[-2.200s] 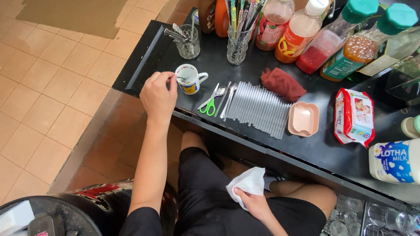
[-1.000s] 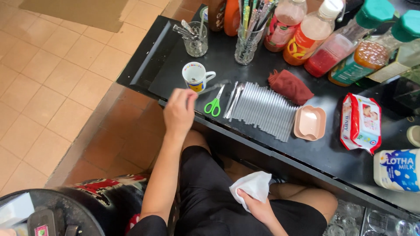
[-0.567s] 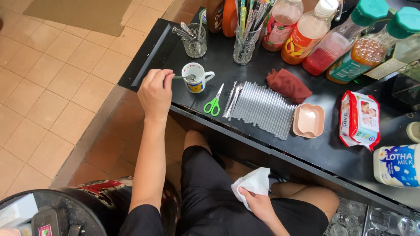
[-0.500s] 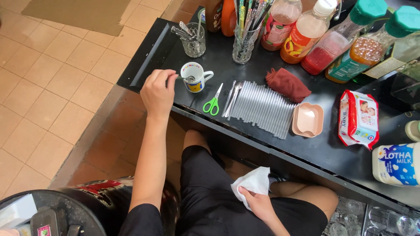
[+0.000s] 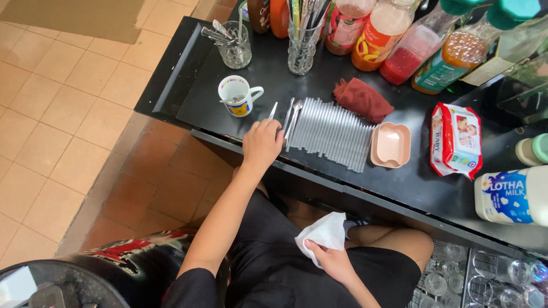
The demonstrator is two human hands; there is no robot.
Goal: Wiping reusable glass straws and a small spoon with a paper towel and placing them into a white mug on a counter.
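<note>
My left hand [image 5: 262, 145] rests at the front edge of the black counter [image 5: 416, 182], its fingers curled over the handles of the scissors [image 5: 273, 110]; only the blades stick out past my fingers. Just left of it stands a white mug [image 5: 235, 96] with a spoon in it. Two spoons [image 5: 292, 117] lie to the right of the blades, beside a grey ribbed mat [image 5: 334, 131]. My right hand [image 5: 334, 265] is down at my lap, holding a crumpled white tissue [image 5: 322, 232].
A dark red cloth [image 5: 363, 99], a pink dish [image 5: 391, 145], a wet-wipes packet [image 5: 455, 140] and a milk bottle [image 5: 511, 197] lie to the right. At the back stand a glass of utensils [image 5: 234, 47], a glass of straws [image 5: 301, 47] and several syrup bottles [image 5: 388, 34]. Glasses [image 5: 491, 274] sit below.
My left hand has left the mug, with the spoon now standing in it, and moved right onto the scissors' handles. My right hand still holds the tissue at my lap.
</note>
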